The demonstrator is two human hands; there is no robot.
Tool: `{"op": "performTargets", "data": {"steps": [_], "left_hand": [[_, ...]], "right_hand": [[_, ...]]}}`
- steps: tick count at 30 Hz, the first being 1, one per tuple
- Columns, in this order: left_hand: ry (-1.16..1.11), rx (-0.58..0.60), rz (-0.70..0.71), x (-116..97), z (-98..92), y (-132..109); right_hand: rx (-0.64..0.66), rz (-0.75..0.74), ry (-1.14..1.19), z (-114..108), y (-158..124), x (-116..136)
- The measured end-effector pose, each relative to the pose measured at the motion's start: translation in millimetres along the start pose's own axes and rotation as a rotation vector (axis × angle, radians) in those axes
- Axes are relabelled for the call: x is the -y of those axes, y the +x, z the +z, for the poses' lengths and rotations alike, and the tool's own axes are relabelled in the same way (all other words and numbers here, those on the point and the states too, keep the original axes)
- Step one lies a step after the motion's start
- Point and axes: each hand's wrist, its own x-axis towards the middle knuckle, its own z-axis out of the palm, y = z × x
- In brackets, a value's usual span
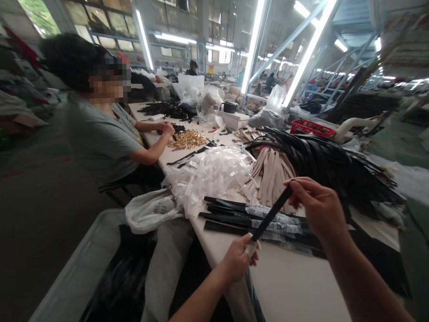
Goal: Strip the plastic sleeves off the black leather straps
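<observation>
A narrow black strap (272, 217) is stretched at a slant between my two hands. My left hand (239, 258) is closed around its lower part, and something whitish wraps a finger there. The strap seems to hang on below that hand, past the table edge. My right hand (316, 206) pinches the upper end between thumb and fingers. Under the strap lie several black strap bundles (227, 217) partly in clear plastic. Behind them are a heap of white plastic strips (215, 172), a fan of beige strips (271, 173) and a large pile of long black straps (323, 162).
A co-worker (101, 132) sits at the table's left side, hands near gold-coloured metal pieces (189, 139). A red basket (312, 128) and a white box (233, 119) stand farther back. A plastic bin (74, 274) with black material is at lower left, beside the white table (296, 289).
</observation>
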Motion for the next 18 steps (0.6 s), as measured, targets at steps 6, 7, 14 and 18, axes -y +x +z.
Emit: {"op": "performTargets", "data": {"steps": [6,7,14,18], "left_hand": [[-0.046,-0.197,-0.056,-19,-25.6,0],[-0.048,-0.228,-0.04,-30,-36.5,0],[0.114,-0.177,0.043,-82,-78.7,8],[0.295,-0.022,0.051,-101,-49.6,4]], "right_hand": [[-0.214,0.156,-0.044,-19,-57,-32],[-0.059,0.197,-0.054,-15,-85,-38],[1.005,0.722,0.087,11,-227,-80],[0.583,0.419,-0.076,0,-188,-73]]}}
